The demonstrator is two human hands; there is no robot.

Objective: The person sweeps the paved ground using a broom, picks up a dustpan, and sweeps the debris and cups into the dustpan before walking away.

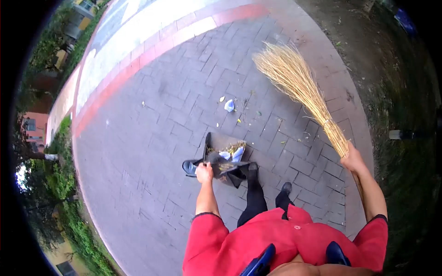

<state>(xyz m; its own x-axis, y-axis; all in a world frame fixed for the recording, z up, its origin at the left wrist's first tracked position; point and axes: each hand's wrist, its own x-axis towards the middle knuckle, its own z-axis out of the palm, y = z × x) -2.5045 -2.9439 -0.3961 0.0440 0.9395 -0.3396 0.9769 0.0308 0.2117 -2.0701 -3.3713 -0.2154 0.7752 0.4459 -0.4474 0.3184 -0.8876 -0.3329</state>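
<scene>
My left hand (204, 172) is closed round the handle of a dark long-handled dustpan (223, 139), which sits low near my feet. Dry leaves (239, 146) and blue-and-white scraps (236, 155) lie inside the pan. My right hand (353, 159) grips a straw broom (294, 76) near the base of its bristles. The bristles point up and to the left, out over the paving; whether they touch it I cannot tell. Just beyond the dustpan, a blue-and-white crumpled scrap (229, 106) rests on the bricks among small leaves (222, 99).
Grey brick paving (152, 152) spreads around me, with a red border strip (133, 69) curving along the far left. A soil and grass verge (391, 83) runs along the right. Bushes (69, 216) line the left edge. My shoes (286, 186) stand close to the dustpan.
</scene>
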